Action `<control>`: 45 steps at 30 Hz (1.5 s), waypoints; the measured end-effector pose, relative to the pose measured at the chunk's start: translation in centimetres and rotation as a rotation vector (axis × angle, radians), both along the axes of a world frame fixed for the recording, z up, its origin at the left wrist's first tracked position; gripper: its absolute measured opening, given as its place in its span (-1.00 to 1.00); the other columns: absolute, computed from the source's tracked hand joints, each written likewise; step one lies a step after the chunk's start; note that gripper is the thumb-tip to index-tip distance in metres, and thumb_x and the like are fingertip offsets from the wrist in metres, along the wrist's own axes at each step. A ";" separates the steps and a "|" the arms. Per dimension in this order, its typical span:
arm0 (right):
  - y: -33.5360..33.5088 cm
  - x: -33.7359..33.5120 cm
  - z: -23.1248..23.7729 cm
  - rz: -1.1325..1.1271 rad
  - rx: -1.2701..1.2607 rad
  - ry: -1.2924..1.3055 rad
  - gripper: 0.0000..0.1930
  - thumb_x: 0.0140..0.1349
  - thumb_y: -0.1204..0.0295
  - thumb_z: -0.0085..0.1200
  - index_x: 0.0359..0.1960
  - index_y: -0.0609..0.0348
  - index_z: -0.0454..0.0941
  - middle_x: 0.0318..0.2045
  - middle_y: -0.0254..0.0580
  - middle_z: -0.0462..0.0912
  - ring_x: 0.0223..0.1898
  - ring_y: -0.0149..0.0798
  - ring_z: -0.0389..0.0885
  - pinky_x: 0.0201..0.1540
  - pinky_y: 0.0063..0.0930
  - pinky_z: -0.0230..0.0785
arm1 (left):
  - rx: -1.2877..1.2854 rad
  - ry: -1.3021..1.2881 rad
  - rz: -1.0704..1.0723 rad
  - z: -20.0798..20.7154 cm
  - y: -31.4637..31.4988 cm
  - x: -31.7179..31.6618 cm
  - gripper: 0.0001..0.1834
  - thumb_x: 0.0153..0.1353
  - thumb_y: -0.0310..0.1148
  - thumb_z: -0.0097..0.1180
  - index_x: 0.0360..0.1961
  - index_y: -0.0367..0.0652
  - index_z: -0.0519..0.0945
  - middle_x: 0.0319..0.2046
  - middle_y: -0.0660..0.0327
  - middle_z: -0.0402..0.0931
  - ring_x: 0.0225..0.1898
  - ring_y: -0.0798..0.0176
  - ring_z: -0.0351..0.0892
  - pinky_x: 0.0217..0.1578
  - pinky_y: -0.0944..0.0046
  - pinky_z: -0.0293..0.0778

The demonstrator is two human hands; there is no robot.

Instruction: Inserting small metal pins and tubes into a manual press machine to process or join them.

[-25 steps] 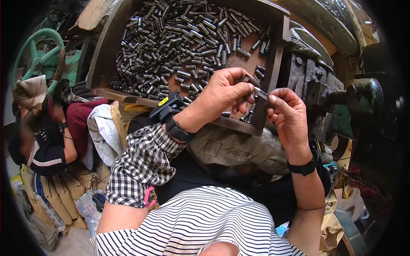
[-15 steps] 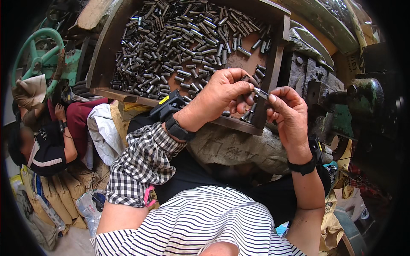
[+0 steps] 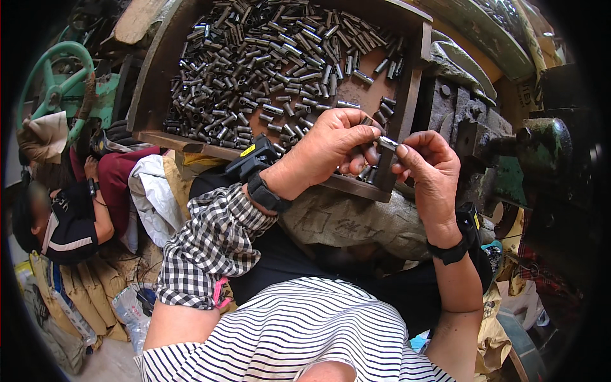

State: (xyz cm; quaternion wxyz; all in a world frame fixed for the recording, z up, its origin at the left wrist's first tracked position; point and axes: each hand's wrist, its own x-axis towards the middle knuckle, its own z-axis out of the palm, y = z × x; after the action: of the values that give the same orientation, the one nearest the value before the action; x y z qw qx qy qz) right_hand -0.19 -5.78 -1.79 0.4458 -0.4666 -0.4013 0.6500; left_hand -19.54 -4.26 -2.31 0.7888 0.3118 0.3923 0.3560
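Observation:
A short, shiny metal tube [image 3: 387, 144] is held over the near right corner of a wooden tray [image 3: 191, 146]. My right hand [image 3: 433, 170] is closed, its thumb and fingers pinching the tube's right end. At the tube's left end, my left hand [image 3: 331, 145] is closed, with its thumb against or very near it. A second small metal piece [image 3: 367, 120] shows between the left thumb and forefinger; its full shape is hidden. Many similar dark metal tubes [image 3: 254, 76] lie heaped in the tray beyond my hands.
To the right stands a dark, greasy machine [image 3: 541, 149]. A grey sack [image 3: 350, 223] hangs below the tray's near edge. At the far left are a green handwheel [image 3: 54, 95] and another person [image 3: 73, 216] sitting close by. Sacks [image 3: 95, 293] lie at the lower left.
The metal tube has tilted slightly and sits a little lower between my fingertips. My left hand has shifted slightly down, uncovering a tube in the tray behind it.

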 end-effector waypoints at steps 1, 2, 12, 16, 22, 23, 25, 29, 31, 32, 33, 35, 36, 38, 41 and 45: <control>0.0 0.1 -0.1 0.001 -0.021 0.012 -0.87 0.12 0.56 0.17 -0.33 0.26 0.47 -0.48 -0.28 0.59 -0.54 -0.46 0.60 -0.55 -0.70 0.42 | 0.079 0.086 -0.034 0.2 -0.2 0.3 -0.82 0.28 -0.36 0.00 -0.21 -0.26 0.48 -0.57 0.23 0.53 -0.74 0.53 0.43 -0.73 0.62 0.34; 0.1 0.1 -0.1 0.001 -0.041 0.025 -0.85 0.11 0.57 0.18 -0.32 0.27 0.46 -0.48 -0.28 0.59 -0.54 -0.46 0.60 -0.57 -0.70 0.43 | 0.159 0.172 -0.067 0.6 -0.4 0.5 -0.81 0.29 -0.36 0.00 -0.20 -0.27 0.48 -0.55 0.24 0.53 -0.72 0.53 0.46 -0.71 0.62 0.36; 0.4 -0.8 1.3 0.176 -0.212 0.073 -0.67 0.06 0.59 0.17 -0.15 0.35 0.36 -0.53 -0.22 0.58 -0.61 -0.43 0.59 -0.64 -0.70 0.43 | 1.312 0.918 -0.258 2.0 -1.4 -1.2 -0.72 0.08 -0.46 0.11 -0.16 -0.27 0.46 -0.49 0.01 0.48 -0.46 -0.02 0.58 -0.51 0.17 0.51; 0.5 -3.3 1.9 0.200 -0.189 -0.004 -0.70 0.12 0.56 0.13 -0.14 0.37 0.35 -0.52 -0.22 0.58 -0.62 -0.42 0.59 -0.66 -0.72 0.37 | 1.295 0.840 -0.200 1.5 -1.7 -3.0 -0.60 0.04 -0.52 0.15 -0.04 -0.31 0.45 -0.37 0.05 0.53 -0.42 0.10 0.61 -0.48 0.25 0.53; 5.4 -8.2 0.9 0.132 0.630 -0.731 -0.83 0.10 0.52 0.12 -0.29 0.32 0.47 -0.50 -0.04 0.57 -0.53 -0.13 0.60 -0.50 -0.37 0.41 | 0.253 0.205 0.154 2.7 -0.8 -7.7 -0.74 0.26 -0.43 -0.01 -0.05 -0.31 0.41 -0.33 0.14 0.55 -0.43 0.33 0.63 -0.61 0.51 0.51; 6.8 -8.8 0.4 0.116 0.930 -0.961 -0.84 0.05 0.55 0.12 -0.31 0.31 0.47 -0.48 0.03 0.55 -0.48 0.01 0.59 -0.42 -0.26 0.42 | 0.185 0.068 0.215 2.6 -0.5 -8.7 -0.74 0.26 -0.41 0.00 -0.06 -0.31 0.41 -0.34 0.14 0.54 -0.42 0.31 0.64 -0.61 0.51 0.52; 8.8 -10.2 -1.2 0.223 0.953 -1.283 -0.93 0.05 0.60 -0.02 -0.41 0.31 0.47 -0.38 0.14 0.52 -0.38 0.15 0.54 -0.31 -0.17 0.42 | 0.122 0.088 0.278 2.2 -0.4 -9.9 -0.71 0.22 -0.40 0.06 -0.08 -0.31 0.41 -0.35 0.16 0.53 -0.41 0.31 0.64 -0.60 0.53 0.51; 9.7 -11.9 -2.1 0.340 0.865 -1.465 -0.92 0.07 0.58 -0.04 -0.39 0.30 0.46 -0.37 0.14 0.52 -0.34 0.14 0.54 -0.29 -0.17 0.42 | 0.325 0.341 0.114 1.8 -1.2 -10.5 -0.78 0.15 -0.47 0.11 -0.16 -0.26 0.49 -0.42 0.23 0.52 -0.44 0.42 0.59 -0.57 0.52 0.46; 9.0 -12.1 -1.0 0.340 0.858 -1.473 -0.91 0.06 0.55 -0.02 -0.39 0.30 0.45 -0.37 0.13 0.52 -0.33 0.13 0.55 -0.28 -0.17 0.42 | 0.869 0.809 -0.018 1.3 -1.4 -10.6 -0.79 0.02 -0.53 0.17 -0.26 -0.26 0.53 -0.48 0.17 0.51 -0.45 0.29 0.57 -0.43 0.31 0.49; 8.3 -12.0 -0.5 0.292 0.875 -1.342 -0.90 0.06 0.52 0.02 -0.41 0.30 0.45 -0.36 0.12 0.53 -0.32 0.11 0.55 -0.28 -0.17 0.41 | 0.984 0.936 -0.047 1.0 -1.7 -10.4 -0.80 -0.02 -0.51 0.19 -0.31 -0.25 0.52 -0.48 0.11 0.50 -0.42 0.18 0.57 -0.40 0.23 0.48; 7.4 -11.6 0.2 0.244 0.887 -1.216 -0.88 0.05 0.48 0.06 -0.42 0.30 0.45 -0.35 0.10 0.54 -0.32 0.10 0.56 -0.27 -0.18 0.41 | 1.100 1.059 -0.077 0.7 -2.0 -10.1 -0.81 -0.06 -0.50 0.20 -0.36 -0.24 0.51 -0.47 0.06 0.49 -0.40 0.07 0.56 -0.37 0.14 0.48; 5.2 -10.5 1.1 0.227 0.825 -1.144 -0.81 -0.02 0.47 0.16 -0.42 0.30 0.43 -0.39 0.06 0.54 -0.34 0.07 0.56 -0.27 -0.18 0.39 | 1.112 1.125 -0.200 0.8 -2.5 -9.2 -0.82 -0.07 -0.47 0.21 -0.41 -0.24 0.50 -0.46 0.04 0.49 -0.39 0.01 0.55 -0.37 0.10 0.47; 4.0 -9.9 1.4 0.227 0.795 -1.047 -0.79 -0.04 0.50 0.18 -0.41 0.30 0.42 -0.41 0.05 0.54 -0.35 0.06 0.56 -0.28 -0.19 0.39 | 1.118 1.199 -0.324 1.0 -2.7 -8.8 -0.82 -0.08 -0.44 0.22 -0.46 -0.23 0.48 -0.45 0.02 0.49 -0.38 -0.05 0.54 -0.38 0.05 0.47; 1.7 -8.7 2.4 0.218 0.722 -0.916 -0.75 -0.10 0.56 0.22 -0.40 0.31 0.39 -0.47 0.01 0.54 -0.39 0.03 0.55 -0.33 -0.24 0.38 | 1.135 1.226 -0.378 0.7 -2.6 -8.1 -0.82 -0.08 -0.43 0.22 -0.47 -0.23 0.48 -0.46 0.03 0.50 -0.37 -0.04 0.55 -0.38 0.06 0.47; -1.2 -6.7 3.2 0.215 0.614 -0.865 -0.75 -0.09 0.56 0.21 -0.41 0.30 0.38 -0.48 -0.01 0.53 -0.41 0.00 0.55 -0.36 -0.29 0.38 | 1.155 1.295 -0.442 1.1 -2.6 -6.6 -0.83 -0.08 -0.41 0.20 -0.48 -0.23 0.49 -0.49 0.05 0.51 -0.38 -0.03 0.57 -0.38 0.08 0.49; -3.2 -4.3 3.4 0.188 0.532 -0.770 -0.78 -0.04 0.59 0.20 -0.40 0.29 0.38 -0.52 -0.12 0.53 -0.57 -0.25 0.50 -0.48 -0.45 0.35 | 1.188 1.451 -0.434 1.3 -2.3 -4.3 -0.85 -0.07 -0.45 0.16 -0.49 -0.28 0.48 -0.50 0.01 0.52 -0.39 -0.03 0.59 -0.39 0.09 0.51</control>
State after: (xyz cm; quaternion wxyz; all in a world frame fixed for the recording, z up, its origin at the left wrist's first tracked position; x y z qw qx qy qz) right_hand -4.52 -9.02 1.60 0.3080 -0.5048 -0.7302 0.3423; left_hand -23.87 -6.58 -1.03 0.1161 0.8704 0.4742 0.0634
